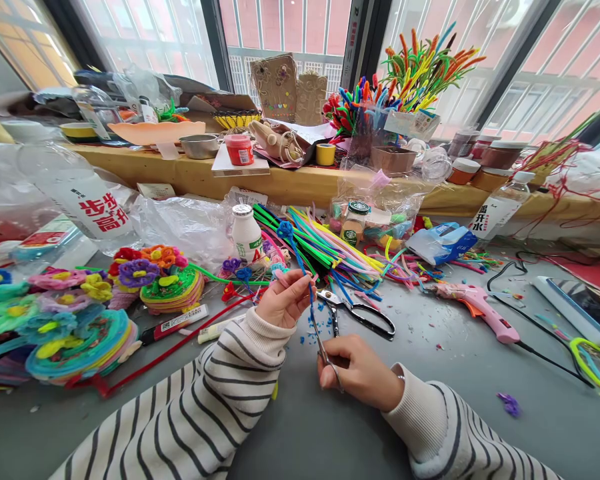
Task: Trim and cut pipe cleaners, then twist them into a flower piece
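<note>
Head cam: left hand [286, 300] is pinched tight on a blue pipe cleaner [311, 303], held upright just above the grey table [300, 440]. Right hand [363, 370] is wrapped around a thin metal tool [330, 360] that meets the stem's bottom end. Scissors [363, 315] lie just beside.

One head-worn camera looks forward and down at the grey table [325, 443], close above the left hand [285, 301] and right hand [363, 373]. Beyond the table it faces the window ledge [295, 183].
</note>
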Action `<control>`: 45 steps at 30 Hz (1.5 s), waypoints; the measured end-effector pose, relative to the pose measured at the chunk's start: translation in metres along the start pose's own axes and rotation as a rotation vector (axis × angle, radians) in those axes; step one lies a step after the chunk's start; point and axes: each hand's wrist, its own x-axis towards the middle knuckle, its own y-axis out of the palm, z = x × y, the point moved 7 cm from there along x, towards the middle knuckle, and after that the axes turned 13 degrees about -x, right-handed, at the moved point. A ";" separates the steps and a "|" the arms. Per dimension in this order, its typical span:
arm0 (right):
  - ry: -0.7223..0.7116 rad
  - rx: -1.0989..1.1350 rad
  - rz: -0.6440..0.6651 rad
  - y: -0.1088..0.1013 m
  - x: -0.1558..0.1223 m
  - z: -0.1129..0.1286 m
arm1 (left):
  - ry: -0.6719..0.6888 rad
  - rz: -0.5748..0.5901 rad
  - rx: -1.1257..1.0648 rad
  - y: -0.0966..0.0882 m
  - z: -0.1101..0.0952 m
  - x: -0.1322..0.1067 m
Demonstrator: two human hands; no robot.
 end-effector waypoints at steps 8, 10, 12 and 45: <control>0.034 0.043 -0.102 -0.004 0.000 -0.009 | 0.024 0.009 -0.032 0.000 -0.003 0.001; 0.031 0.063 -0.099 -0.003 0.000 -0.009 | 0.028 0.014 -0.028 -0.001 -0.003 0.002; 0.034 0.096 -0.094 -0.003 0.000 -0.009 | 0.037 0.018 -0.033 -0.002 -0.004 0.003; -0.026 0.011 -0.086 -0.005 -0.001 0.000 | -0.005 0.094 0.039 0.006 -0.001 -0.002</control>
